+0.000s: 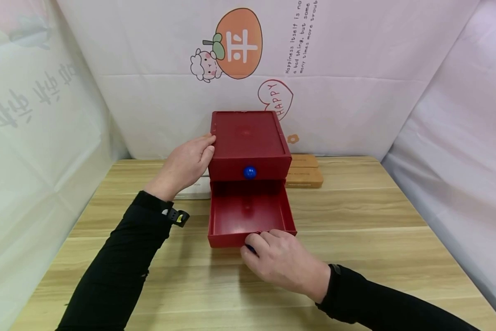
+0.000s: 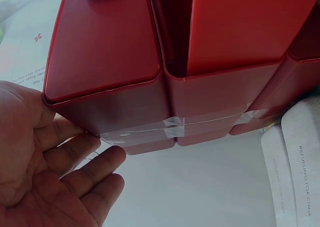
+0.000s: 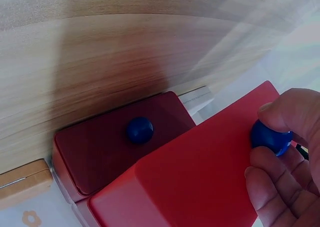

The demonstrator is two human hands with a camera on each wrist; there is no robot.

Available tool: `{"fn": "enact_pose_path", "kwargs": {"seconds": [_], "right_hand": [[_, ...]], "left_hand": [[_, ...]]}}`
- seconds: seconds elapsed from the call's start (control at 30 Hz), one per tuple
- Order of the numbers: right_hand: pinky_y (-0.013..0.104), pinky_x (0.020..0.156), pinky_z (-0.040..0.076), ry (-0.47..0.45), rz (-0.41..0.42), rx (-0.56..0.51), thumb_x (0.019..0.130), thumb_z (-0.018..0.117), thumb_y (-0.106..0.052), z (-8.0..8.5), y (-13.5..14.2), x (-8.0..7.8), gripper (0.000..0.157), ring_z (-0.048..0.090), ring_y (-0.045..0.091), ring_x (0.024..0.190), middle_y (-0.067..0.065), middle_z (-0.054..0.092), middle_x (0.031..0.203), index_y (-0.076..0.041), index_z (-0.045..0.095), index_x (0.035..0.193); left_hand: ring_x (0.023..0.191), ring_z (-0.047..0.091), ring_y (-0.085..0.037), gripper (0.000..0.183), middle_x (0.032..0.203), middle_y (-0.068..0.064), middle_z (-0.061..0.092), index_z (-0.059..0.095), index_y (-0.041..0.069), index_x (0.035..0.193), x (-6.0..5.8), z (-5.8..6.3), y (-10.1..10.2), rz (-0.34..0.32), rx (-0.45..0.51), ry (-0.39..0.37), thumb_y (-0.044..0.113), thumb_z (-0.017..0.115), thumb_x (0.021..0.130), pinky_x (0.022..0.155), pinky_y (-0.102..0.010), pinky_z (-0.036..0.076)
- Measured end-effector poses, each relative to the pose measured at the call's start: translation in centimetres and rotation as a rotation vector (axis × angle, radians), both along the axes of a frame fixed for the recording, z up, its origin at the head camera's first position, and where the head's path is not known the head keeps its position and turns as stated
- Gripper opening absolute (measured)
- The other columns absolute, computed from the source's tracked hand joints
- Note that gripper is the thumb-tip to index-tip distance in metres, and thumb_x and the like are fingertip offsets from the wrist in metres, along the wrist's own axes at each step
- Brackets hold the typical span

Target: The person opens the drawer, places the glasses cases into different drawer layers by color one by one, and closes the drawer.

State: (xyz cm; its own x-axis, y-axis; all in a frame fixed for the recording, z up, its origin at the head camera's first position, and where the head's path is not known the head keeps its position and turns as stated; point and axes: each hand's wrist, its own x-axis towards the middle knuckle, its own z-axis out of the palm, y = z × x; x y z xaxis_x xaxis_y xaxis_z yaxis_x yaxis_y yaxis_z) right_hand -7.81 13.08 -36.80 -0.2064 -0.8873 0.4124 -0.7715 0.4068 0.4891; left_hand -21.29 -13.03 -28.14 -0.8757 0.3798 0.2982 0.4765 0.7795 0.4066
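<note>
A dark red drawer cabinet [image 1: 248, 135] with round blue knobs stands on the table. Its top drawer, with a blue knob [image 1: 249, 173], is closed. The drawer below [image 1: 239, 220] is pulled out, and nothing lies inside it. My right hand [image 1: 287, 262] pinches that drawer's blue knob [image 3: 270, 138] between thumb and fingers. Below it a lower closed drawer [image 3: 107, 147] shows its own knob in the right wrist view. My left hand [image 1: 190, 161] touches the cabinet's upper left side, its fingers [image 2: 95, 174] loosely extended. Clear tape [image 2: 175, 127] runs along that side.
White boxes [image 1: 196, 189] lie behind the cabinet on the left, an orange-brown box [image 1: 305, 177] on the right. A printed white cloth [image 1: 156, 101] hangs at the back, with more white cloth on both sides. The wood-grain table [image 1: 367, 220] extends around the cabinet.
</note>
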Motion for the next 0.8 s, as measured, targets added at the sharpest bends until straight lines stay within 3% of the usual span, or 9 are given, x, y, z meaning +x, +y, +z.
{"fn": "enact_pose_path", "kwargs": {"seconds": [0.3,0.43,0.57,0.8], "right_hand": [[0.025,0.061,0.054,0.031,0.015,0.001,0.098,0.05,-0.016,0.32,-0.01,0.34,0.017,0.059,0.015,0.065,0.006,0.061,0.091,-0.012,0.066,0.096],[0.026,0.062,0.055,0.012,0.009,0.011,0.094,0.061,-0.02,0.37,0.03,0.51,0.011,0.06,0.015,0.067,0.006,0.061,0.093,-0.013,0.067,0.099],[0.028,0.064,0.055,-0.008,-0.013,0.026,0.089,0.069,-0.023,0.2,0.08,0.65,0.018,0.061,0.016,0.07,0.006,0.061,0.096,-0.014,0.066,0.103],[0.029,0.064,0.055,-0.035,-0.018,-0.012,0.091,0.062,-0.018,-0.19,0.0,0.68,0.012,0.061,0.017,0.07,0.007,0.06,0.095,-0.013,0.064,0.101]], "left_hand": [[0.142,0.033,-0.024,0.056,0.155,-0.011,0.038,0.041,0.006,0.149,-0.23,-0.14,-0.03,-0.003,-0.002,-0.002,0.037,0.028,0.104,0.116,-0.044,0.029],[0.142,0.033,-0.024,0.057,0.155,-0.011,0.038,0.041,0.006,0.149,-0.23,-0.12,-0.09,-0.005,0.0,-0.002,0.037,0.028,0.104,0.116,-0.044,0.029],[0.142,0.032,-0.023,0.057,0.156,-0.011,0.037,0.041,0.006,0.15,-0.26,-0.13,-0.11,-0.004,0.005,-0.004,0.037,0.028,0.104,0.116,-0.044,0.029],[0.142,0.032,-0.023,0.056,0.156,-0.01,0.037,0.041,0.007,0.15,-0.2,-0.19,-0.07,0.002,0.001,-0.005,0.037,0.028,0.104,0.116,-0.044,0.029]]}}
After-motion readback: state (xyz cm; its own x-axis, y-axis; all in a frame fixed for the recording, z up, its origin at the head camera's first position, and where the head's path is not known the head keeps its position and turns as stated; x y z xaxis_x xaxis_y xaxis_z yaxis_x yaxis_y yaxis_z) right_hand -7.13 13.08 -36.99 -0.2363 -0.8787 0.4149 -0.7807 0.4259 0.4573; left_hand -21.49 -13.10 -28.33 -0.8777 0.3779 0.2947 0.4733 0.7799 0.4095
